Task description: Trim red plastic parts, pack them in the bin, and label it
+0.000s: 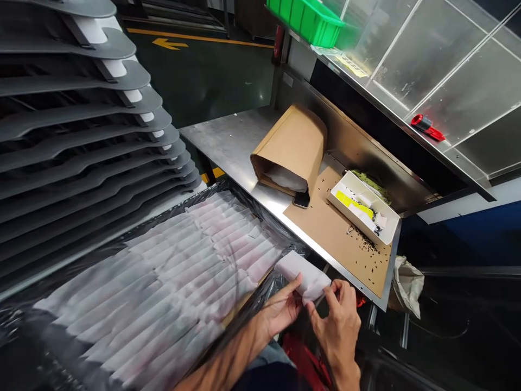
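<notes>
Two bare hands pinch one folded white tissue packet (303,277) just off the near edge of the steel table (228,146).

The fingers of the left hand (280,308) and right hand (337,326) are closed on the packet's lower edge, gripping it between them. Just beside it, rows of similar packets (163,288) lie overlapping on a black plastic sheet (24,331), and a tall stack of grey trays (81,98) rises to their far side. On the table, a cardboard sheet (329,233) scattered with black specks carries a white tray (362,206) of yellow and white pieces. A phone (302,199) touches the mouth of a kraft paper bag (291,149) lying on its side. Farther off, a green plastic crate (305,19) sits above the table, and a yellow arrow (169,43) marks the floor.
</notes>
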### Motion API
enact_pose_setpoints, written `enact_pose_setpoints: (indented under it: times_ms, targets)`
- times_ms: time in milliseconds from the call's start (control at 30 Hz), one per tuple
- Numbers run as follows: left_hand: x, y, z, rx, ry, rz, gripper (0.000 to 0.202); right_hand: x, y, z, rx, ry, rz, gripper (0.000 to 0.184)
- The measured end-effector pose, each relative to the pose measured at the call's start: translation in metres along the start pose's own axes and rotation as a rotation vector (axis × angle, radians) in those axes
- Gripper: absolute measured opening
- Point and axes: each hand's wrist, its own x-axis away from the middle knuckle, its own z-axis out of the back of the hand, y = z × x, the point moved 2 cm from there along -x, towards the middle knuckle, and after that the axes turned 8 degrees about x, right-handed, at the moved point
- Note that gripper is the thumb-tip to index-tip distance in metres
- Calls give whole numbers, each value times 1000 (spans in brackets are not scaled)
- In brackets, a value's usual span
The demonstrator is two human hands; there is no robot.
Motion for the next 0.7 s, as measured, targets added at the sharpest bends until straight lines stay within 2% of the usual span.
enact_pose_setpoints:
  times_ms: [200,333,500,633,700]
  targets:
    - [6,-7,-12,-84,20,-100,19,1,7,8,52,-40,-95,30]
    - [8,-12,-18,-119,19,-80,19,3,11,12,5,-36,-110,24]
    - [10,-11,-24,-125,2,-31,31,11,20,18,-105,-21,-152,12]
    - [13,-10,-27,-134,-16,-41,17,18,25,19,-133,-48,-176,9]
    - [16,-11,-28,-142,-14,-47,18,19,26,20,-125,-60,-159,11]
